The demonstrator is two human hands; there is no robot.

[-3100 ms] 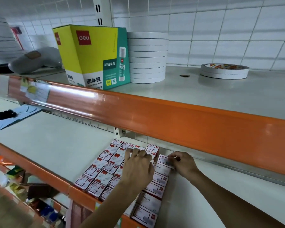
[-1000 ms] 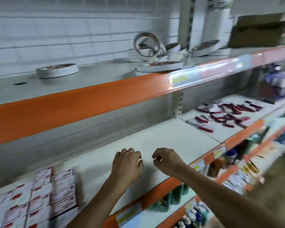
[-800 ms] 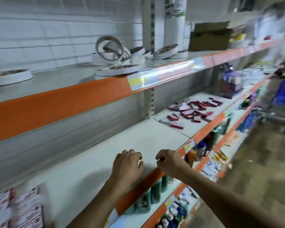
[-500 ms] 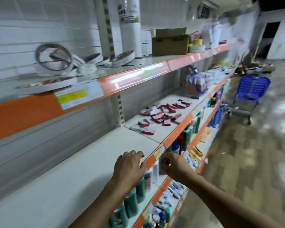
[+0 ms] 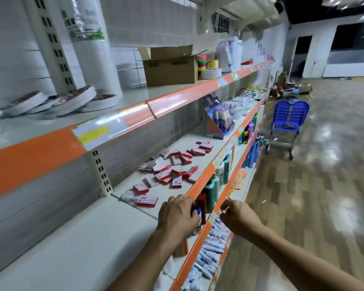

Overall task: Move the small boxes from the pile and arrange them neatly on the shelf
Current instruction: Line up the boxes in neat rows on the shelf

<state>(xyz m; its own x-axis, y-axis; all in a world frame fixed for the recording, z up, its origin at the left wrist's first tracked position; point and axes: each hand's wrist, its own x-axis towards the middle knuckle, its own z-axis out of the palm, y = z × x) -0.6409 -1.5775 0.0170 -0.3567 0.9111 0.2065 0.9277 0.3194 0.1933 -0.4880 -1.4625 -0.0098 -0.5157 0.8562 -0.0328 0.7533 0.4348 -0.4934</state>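
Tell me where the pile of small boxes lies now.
In the head view, the pile of small boxes lies on the middle shelf, ahead of both hands, before the purple display stand.

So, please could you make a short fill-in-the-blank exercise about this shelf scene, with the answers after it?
1. The loose pile of small boxes lies on the ____ shelf, under the one with the cardboard box.
2. The front edge of each shelf is coloured ____.
3. The chair standing on the floor is ____.
4. The left hand and the right hand hold ____ of the small boxes.

Answers: middle; orange; blue; none
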